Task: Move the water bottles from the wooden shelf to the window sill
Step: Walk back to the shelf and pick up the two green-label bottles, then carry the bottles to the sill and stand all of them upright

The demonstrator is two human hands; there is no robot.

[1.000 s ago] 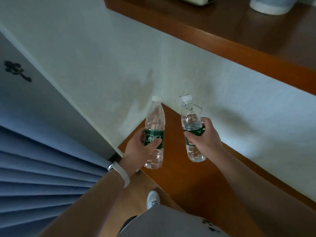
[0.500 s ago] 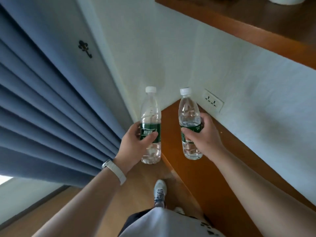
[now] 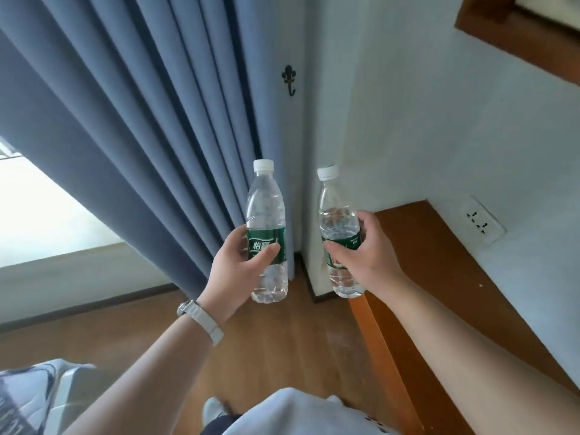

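Above the floor beside the wooden shelf's (image 3: 439, 277) end: two water bottles (image 3: 266, 233) upright for carrying, left hand (image 3: 233, 271) and right hand (image 3: 367, 255) each in closed grip round one green label, window sill (image 3: 78, 262) well apart leftward.

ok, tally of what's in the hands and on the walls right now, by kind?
Water bottles, clear with green label and white cap: 2, one in the left hand (left bottle), one in the right hand (right bottle)
Wall hook: 1
Wall socket: 1
Wristwatch: 1
Total: 5
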